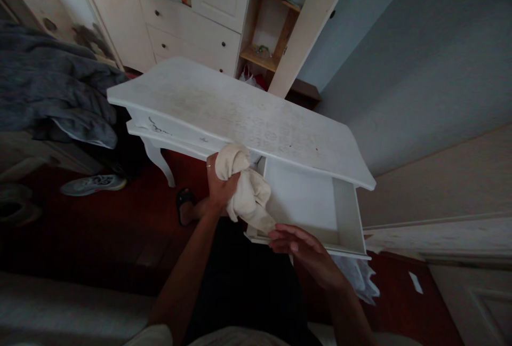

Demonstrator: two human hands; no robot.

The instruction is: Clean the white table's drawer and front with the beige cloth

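A bunched cream cloth (250, 196) is gripped in my left hand (222, 183), just over the front edge of a white table (240, 106). Part of the cloth hangs down toward my right hand (300, 247), whose fingers are stretched out, with the tips at the cloth's lower end. Whether they touch it or sit just beside it is hard to make out. Below the tabletop, a white drawer (302, 196) is pulled out toward me, and its bare bottom shows. Dark smudges and specks mark the tabletop.
A grey garment (56, 85) is heaped at the left, above a sneaker (94, 184) on the red-brown floor. Behind the table stands a cream cabinet (192, 26) with an open door (312, 31). A plastic bag (358, 276) hangs or lies under the drawer's right side.
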